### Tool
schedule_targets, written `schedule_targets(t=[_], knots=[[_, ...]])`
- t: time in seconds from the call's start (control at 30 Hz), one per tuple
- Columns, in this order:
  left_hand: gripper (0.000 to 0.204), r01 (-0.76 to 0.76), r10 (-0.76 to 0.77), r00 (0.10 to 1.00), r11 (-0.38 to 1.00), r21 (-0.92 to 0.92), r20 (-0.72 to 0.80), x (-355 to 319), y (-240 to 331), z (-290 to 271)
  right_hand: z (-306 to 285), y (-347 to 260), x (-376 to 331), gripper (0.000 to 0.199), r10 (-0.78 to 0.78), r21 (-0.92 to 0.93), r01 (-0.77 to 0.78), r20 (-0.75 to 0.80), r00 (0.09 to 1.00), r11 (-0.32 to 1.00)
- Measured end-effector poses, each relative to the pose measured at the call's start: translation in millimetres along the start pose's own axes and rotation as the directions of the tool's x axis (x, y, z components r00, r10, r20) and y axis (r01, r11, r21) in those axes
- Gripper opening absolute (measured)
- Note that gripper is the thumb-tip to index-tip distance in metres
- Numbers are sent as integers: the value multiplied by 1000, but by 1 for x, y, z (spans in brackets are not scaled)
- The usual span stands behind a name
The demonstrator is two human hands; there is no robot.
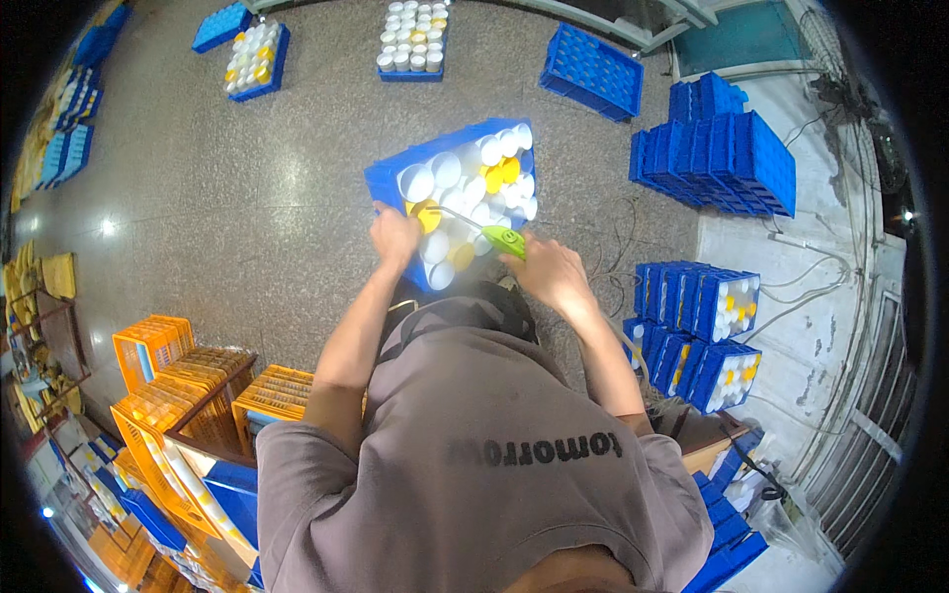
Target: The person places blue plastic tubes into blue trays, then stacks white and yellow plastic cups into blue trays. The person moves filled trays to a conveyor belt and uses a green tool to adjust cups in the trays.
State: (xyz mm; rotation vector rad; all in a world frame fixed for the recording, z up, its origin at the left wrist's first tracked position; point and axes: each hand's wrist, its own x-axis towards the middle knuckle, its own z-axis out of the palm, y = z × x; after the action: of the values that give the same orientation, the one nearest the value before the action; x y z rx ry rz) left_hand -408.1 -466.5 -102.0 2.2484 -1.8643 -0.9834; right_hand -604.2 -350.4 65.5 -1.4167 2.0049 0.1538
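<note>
A blue crate (388, 175) filled with white cups (446, 170) and a few yellow cups (509, 170) is tilted in front of me, the cups' round faces turned my way. My left hand (395, 239) grips its left edge, near a yellow cup. In my right hand (552, 273) is a green air blow gun (505, 240), its fingers wrapped round the handle. The gun's thin bent metal nozzle reaches left over the cups, its tip by the yellow cup near my left hand. Pale haze blurs the lower cups. The crate's underside is hidden.
More crates of cups (412, 49) and a blue crate (593, 71) stand on the speckled floor ahead. Blue crates are stacked (727, 163) along the right wall, with hoses (806, 296) beside them. Orange crates (203, 385) stand at my left.
</note>
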Motion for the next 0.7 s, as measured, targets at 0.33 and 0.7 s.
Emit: schedule_targets(t=[0.33,0.7], knots=[[50,106,-106,994,992,-67,6,73,-40,-42,24,-57,40,49,-36,-1,37,168,985,999],[40,214,-210,977,930,-297,47,109,-101,-78,-14,-30,120,45,239,-10,-246,-188,953,969]])
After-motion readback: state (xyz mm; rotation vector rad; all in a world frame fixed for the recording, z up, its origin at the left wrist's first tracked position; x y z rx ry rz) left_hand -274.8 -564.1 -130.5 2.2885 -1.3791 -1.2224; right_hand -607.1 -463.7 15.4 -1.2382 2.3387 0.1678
